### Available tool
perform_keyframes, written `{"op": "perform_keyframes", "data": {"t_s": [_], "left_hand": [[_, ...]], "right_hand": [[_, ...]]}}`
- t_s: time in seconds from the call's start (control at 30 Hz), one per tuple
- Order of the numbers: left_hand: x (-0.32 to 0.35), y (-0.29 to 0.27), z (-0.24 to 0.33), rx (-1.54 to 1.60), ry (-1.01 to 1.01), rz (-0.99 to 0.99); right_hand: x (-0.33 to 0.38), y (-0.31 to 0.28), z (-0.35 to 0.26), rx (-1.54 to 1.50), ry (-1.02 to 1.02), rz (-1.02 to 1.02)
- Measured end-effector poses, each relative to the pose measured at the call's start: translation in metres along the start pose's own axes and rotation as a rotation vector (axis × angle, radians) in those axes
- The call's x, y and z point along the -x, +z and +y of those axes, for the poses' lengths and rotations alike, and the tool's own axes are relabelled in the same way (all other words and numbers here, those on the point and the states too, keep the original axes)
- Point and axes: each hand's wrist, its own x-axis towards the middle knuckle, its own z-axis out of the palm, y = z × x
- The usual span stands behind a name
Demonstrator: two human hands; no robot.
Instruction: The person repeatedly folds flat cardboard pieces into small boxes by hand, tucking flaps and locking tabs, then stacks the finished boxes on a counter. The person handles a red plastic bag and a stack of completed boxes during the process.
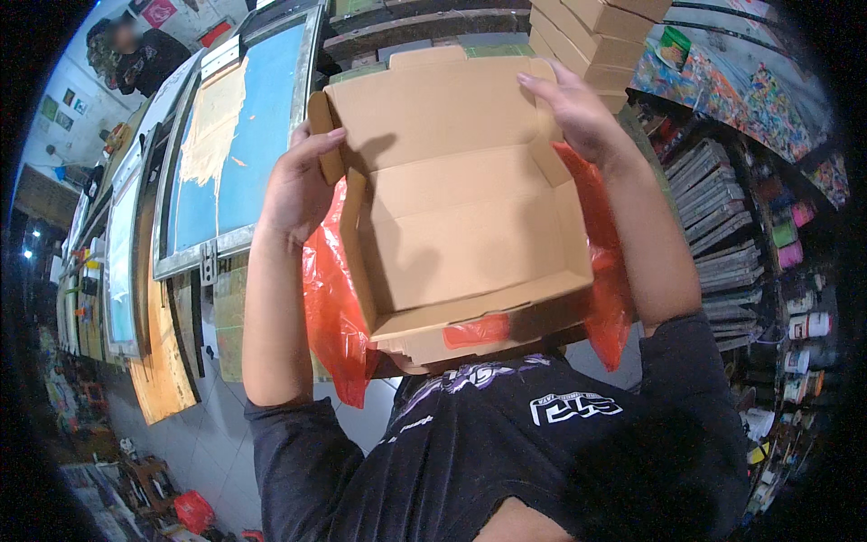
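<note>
a: head view, what's each hand doing?
b: left hand [302,185] is gripping the left flap of the open brown cardboard box [461,212], fingers curled over it. right hand [578,113] is pressing the far right corner, fingers loosely bent.
a: box position?
b: it's sitting against the chest, tilted up, with a thin red plastic bag [334,307] hanging around its sides. stacked cardboard boxes [587,36] are sitting just behind.

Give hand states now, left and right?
Left hand: closed on the left side flap of the open cardboard box.
Right hand: gripping the box's right rear corner.
</note>
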Motion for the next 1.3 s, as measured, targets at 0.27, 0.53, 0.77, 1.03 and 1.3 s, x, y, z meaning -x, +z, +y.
{"op": "perform_keyframes", "data": {"t_s": [0.27,0.53,0.77,1.03,1.3], "left_hand": [[0.027,0.037,0.006,-0.076,0.299,0.041],[0.050,0.038,-0.008,0.224,0.409,0.006],[0.062,0.029,-0.041,0.131,0.235,0.143],[0.070,0.030,-0.006,0.407,0.228,0.046],[0.049,0.012,-0.034,-0.088,0.036,0.284]], "right_hand": [[0.033,0.012,-0.038,-0.070,-0.347,-0.011],[0.083,0.021,-0.032,0.008,-0.563,0.108],[0.103,0.022,-0.005,0.041,-0.374,0.055],[0.101,0.021,-0.021,-0.865,-0.181,0.236],[0.080,0.008,-0.001,-0.736,-0.138,0.043]]}}
